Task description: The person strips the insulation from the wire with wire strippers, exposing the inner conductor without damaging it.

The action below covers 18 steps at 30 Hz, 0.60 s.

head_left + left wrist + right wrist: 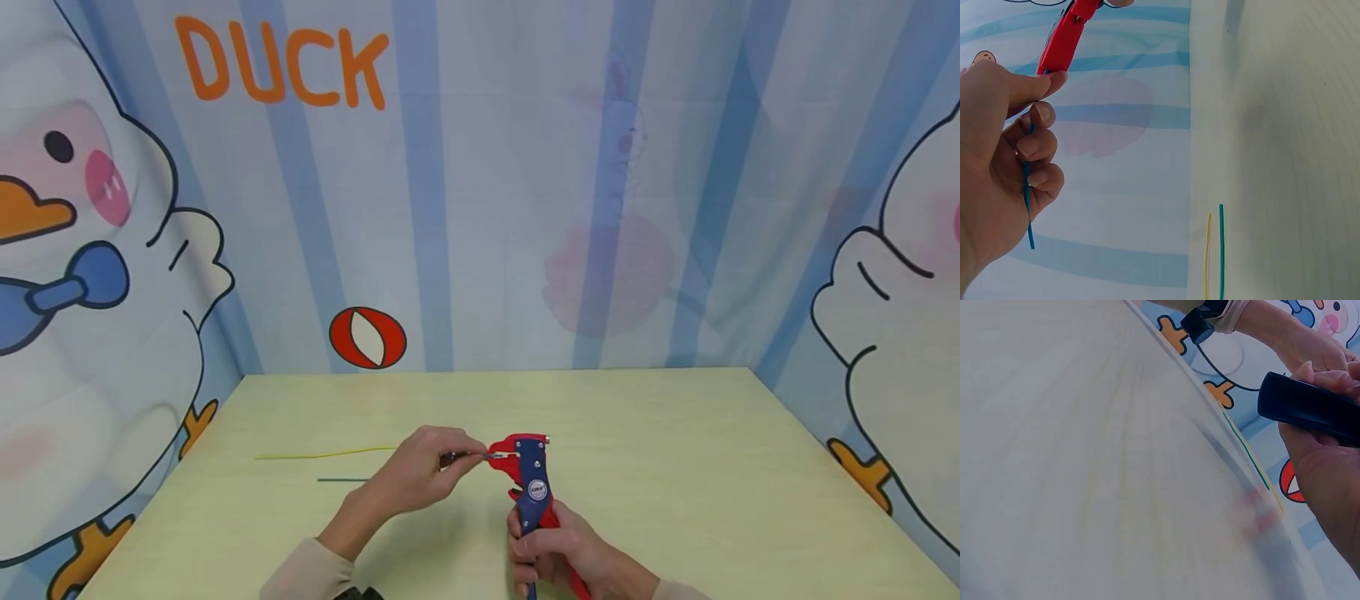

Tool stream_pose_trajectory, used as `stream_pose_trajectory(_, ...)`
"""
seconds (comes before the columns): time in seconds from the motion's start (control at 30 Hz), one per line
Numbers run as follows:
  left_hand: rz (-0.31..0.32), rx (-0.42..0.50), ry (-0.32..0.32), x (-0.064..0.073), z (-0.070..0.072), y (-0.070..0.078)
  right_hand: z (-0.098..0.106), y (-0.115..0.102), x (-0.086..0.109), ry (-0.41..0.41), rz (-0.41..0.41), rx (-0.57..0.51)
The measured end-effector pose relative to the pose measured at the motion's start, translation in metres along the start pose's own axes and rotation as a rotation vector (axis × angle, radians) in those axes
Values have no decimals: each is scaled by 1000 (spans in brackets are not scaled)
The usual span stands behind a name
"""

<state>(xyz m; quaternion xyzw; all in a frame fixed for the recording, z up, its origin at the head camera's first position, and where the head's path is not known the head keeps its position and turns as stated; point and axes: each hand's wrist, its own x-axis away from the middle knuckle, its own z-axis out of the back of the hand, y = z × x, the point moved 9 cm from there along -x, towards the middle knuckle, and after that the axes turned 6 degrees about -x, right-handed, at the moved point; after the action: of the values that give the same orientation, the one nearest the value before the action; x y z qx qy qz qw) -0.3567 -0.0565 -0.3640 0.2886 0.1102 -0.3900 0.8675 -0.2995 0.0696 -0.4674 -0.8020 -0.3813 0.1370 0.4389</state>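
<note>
Blue wire, pinched in the left hand, points into the wire stripper gripped by the right hand; feeding straight should favour a clean bite.

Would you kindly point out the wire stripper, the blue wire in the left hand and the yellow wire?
Wire stripper (532, 477): head view, on its blue body.
Blue wire (1027, 190): left wrist view, on its middle stretch.
Yellow wire (326, 455): head view, on its visible length.
</note>
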Motion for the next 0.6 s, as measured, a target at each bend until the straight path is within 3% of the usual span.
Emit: stream_pose_trajectory(0.6, 23, 25, -35, 1, -3, -4, 5, 1, 0, 18, 0, 11)
